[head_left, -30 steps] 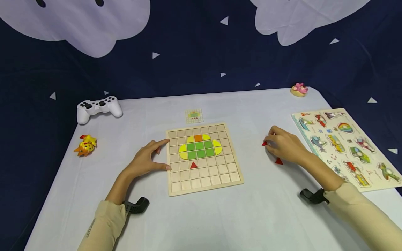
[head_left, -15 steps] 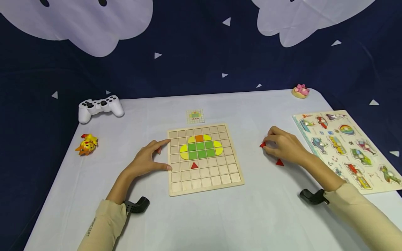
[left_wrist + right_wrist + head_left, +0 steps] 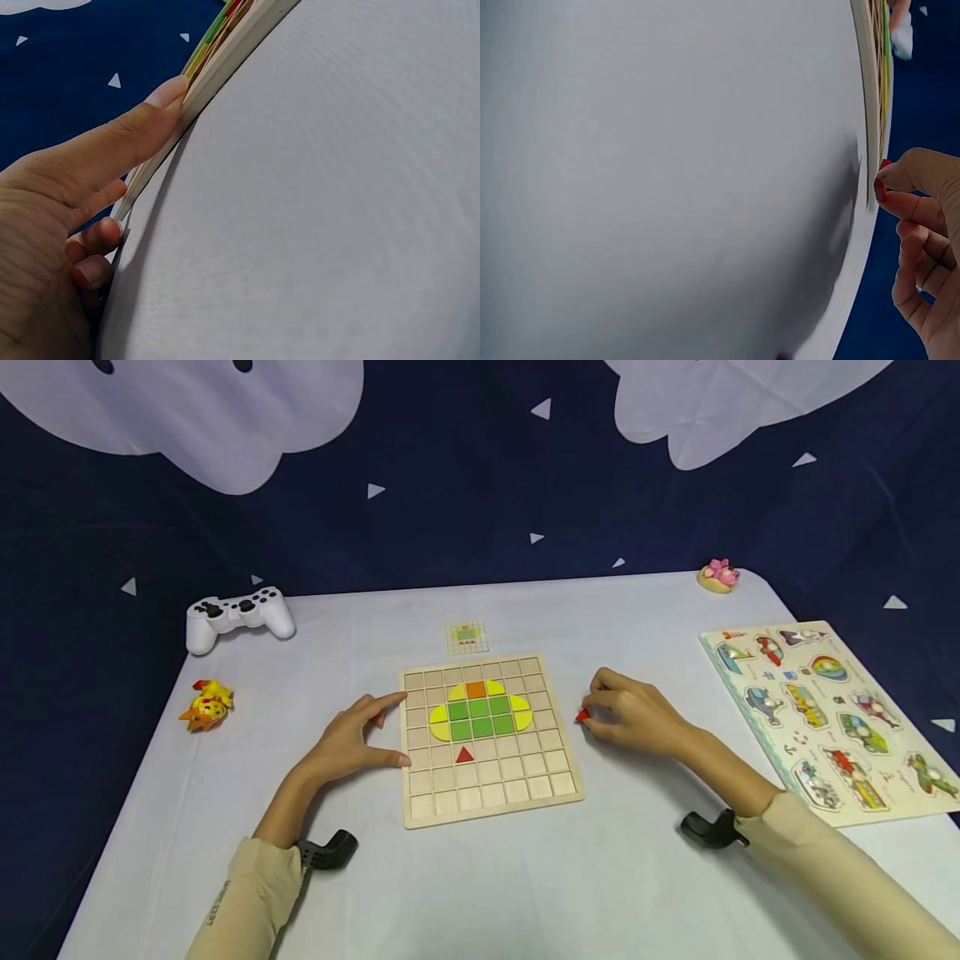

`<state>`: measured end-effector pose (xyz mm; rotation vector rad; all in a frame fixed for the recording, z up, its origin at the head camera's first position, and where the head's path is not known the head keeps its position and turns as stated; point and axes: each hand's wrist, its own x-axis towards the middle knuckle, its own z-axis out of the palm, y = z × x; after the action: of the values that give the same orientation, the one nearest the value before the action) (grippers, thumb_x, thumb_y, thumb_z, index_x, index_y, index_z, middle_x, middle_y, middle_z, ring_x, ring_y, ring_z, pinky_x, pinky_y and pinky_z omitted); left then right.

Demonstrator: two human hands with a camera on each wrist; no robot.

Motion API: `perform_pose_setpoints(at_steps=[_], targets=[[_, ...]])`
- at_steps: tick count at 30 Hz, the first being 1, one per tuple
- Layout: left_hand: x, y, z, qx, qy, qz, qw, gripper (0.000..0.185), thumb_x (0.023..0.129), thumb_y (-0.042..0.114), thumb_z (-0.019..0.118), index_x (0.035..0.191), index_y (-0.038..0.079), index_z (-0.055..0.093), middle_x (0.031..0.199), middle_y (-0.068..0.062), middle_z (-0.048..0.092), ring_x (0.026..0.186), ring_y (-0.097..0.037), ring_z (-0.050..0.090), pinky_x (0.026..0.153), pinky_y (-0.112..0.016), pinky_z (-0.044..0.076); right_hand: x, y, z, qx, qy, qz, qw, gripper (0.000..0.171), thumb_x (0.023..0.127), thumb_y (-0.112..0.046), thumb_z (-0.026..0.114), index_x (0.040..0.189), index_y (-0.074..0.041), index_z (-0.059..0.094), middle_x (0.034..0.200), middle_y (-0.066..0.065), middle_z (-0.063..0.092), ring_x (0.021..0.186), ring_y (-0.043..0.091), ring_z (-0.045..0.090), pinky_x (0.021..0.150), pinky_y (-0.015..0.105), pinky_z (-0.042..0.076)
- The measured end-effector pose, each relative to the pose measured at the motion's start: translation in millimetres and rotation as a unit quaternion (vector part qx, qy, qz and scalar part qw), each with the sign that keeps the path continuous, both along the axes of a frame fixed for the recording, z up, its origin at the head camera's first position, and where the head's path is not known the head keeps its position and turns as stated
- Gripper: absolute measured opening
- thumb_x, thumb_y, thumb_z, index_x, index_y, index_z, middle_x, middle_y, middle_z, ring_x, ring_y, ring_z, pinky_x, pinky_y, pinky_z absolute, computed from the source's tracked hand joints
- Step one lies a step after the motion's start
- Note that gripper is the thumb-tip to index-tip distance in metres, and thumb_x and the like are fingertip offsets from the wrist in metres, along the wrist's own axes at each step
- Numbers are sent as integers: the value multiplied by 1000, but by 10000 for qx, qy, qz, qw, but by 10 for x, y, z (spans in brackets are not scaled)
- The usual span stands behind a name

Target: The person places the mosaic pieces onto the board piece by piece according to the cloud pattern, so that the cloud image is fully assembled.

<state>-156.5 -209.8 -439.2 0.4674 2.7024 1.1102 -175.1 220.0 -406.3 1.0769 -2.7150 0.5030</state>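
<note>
The wooden grid board (image 3: 457,806) lies flat, with green squares (image 3: 480,717), an orange square (image 3: 476,691) and yellow rounded pieces (image 3: 439,724) in its cells. One red triangle (image 3: 465,755) sits in a lower cell. My left hand (image 3: 348,739) rests its spread thumb and index finger against the board's left edge. Just off the right edge, my right hand (image 3: 633,714) pinches a small red triangle piece (image 3: 880,187) between thumb and index finger. A dark red spot (image 3: 783,356) shows at the bottom of the right wrist view; in the head view my right arm hides that place.
Behind the board lies a small pattern card (image 3: 467,637). A picture puzzle board (image 3: 825,718) is at the right. A white game controller (image 3: 240,617), a yellow-orange toy figure (image 3: 207,706) and a pink ornament (image 3: 717,576) stand near the table's edges.
My right hand has moved left with the red triangle, from beside the picture puzzle to near the board's right edge. My left hand has stayed in place.
</note>
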Motion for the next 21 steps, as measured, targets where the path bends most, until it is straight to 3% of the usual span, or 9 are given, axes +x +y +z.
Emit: perform_pose_setpoints(at_steps=[13, 21], targets=[[-2, -8, -4, 29, 49, -35, 10000, 98, 66, 38, 92, 150, 17, 46, 93, -3, 42, 86, -19, 39, 79, -37, 31, 18, -441, 55, -22, -243, 501, 9984, 13, 79, -16, 79, 90, -10, 77, 93, -2, 54, 76, 8, 48, 62, 24, 44], [2, -12, -5, 23, 14, -26, 10000, 99, 66, 38, 92, 150, 16, 45, 93, -4, 42, 87, -19, 39, 79, -37, 31, 39, -676, -8, -133, -281, 859, 9958, 8, 80, -16, 78, 86, -12, 74, 92, -2, 54, 75, 7, 49, 63, 23, 45]])
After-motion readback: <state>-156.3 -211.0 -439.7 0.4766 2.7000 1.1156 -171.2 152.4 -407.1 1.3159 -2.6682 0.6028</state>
